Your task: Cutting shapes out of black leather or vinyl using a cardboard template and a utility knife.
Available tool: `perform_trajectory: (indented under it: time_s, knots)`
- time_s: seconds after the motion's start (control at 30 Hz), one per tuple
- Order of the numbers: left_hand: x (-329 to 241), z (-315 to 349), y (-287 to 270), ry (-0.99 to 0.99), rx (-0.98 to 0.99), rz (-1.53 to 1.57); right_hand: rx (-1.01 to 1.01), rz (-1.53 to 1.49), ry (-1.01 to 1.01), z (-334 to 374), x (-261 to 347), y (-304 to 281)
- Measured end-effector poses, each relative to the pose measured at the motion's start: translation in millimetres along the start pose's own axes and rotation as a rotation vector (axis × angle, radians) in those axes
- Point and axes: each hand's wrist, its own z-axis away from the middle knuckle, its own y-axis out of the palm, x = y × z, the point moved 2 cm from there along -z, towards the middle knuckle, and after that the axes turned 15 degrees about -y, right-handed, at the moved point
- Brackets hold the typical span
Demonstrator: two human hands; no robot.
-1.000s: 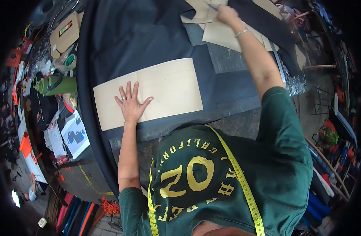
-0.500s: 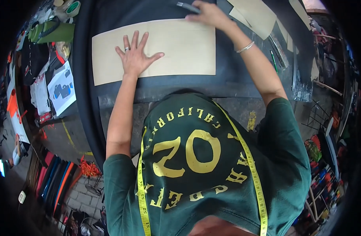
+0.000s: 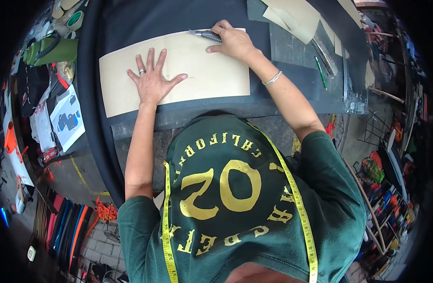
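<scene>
A long beige card pattern with a curved far edge lies flat on black sheet material. My left hand presses on the card's left half, fingers spread wide, a ring on one finger. My right hand is closed around a dark grey utility knife, its blade pointing left. The knife lies along the card's far edge, near the right end. Whether the blade tip touches the black material cannot be made out.
More beige card pieces, a green pencil and a metal ruler lie to the right. On the left are a green pouch, a roll of tape and a printed sheet. A yellow measuring tape hangs around my neck.
My right hand has brought the knife from beyond the card back toward me and left, onto its far edge. My left hand stays on the card. The whole view has shifted slightly.
</scene>
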Motion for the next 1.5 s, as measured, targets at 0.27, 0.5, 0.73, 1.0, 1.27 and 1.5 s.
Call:
perform_trajectory:
  time_s: [0.27,0.5,0.73,1.0,1.27,1.5]
  knots:
    - [4,2,3,-0.020,-0.032,-0.009,-0.020,0.000,0.014,2,6,-7]
    - [-2,4,-2,0.001,-0.055,0.143,0.065,0.010,0.032,-15,19,-22]
    - [13,0,11,0.087,-0.030,0.285,-0.040,-0.159,-0.385,-117,83,11]
    - [19,3,-30,-0.374,0.049,0.253,0.214,-0.056,-0.413,-224,163,45]
    - [14,0,-41,-0.400,0.129,0.248,0.197,0.093,-0.557,-266,162,77]
    - [12,4,-42,-0.396,0.069,0.285,0.296,0.200,-0.640,-241,126,56]
